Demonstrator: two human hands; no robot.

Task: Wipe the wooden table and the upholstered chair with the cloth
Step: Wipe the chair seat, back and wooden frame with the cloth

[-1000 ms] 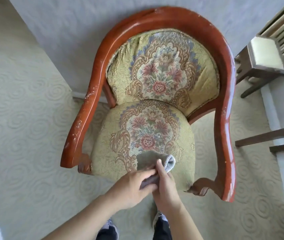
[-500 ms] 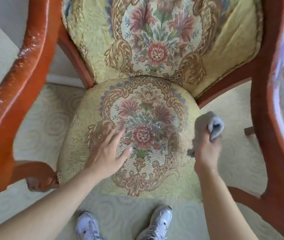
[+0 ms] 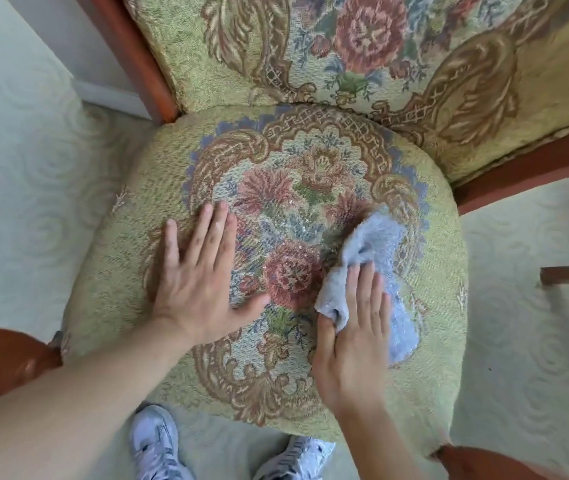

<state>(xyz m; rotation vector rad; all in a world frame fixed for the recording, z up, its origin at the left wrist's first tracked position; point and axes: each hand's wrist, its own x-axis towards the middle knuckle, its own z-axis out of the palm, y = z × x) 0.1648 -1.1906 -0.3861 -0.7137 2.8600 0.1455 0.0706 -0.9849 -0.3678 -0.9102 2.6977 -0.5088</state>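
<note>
You are now at the chair part of the task, and the wiping of the seat is only at its start, as far as I can judge. Your right hand lies on the cloth and presses it flat on the right side of the seat cushion; the fingers are almost straight on top of it, and the thumb pinches a fold of the cloth at its left edge, so the cloth is held and not loose. Your left hand rests flat on the left half of the seat, fingers released and spread, holding nothing; it seems to steady you or the chair. The cloth is grey and fluffy, a little bunched, and it covers only a small part of the flower pattern. The middle of the seat, its left half and its front edge are not under the cloth, and the padded backrest above is not touched at this moment. Whether some of the fabric is already wiped, the picture cannot tell; it shows no clear mark. The wooden counter is not in view, so you cannot say from here if that part is done or is waiting. On the floor below you see your two white shoes on the pale carpet.
</note>
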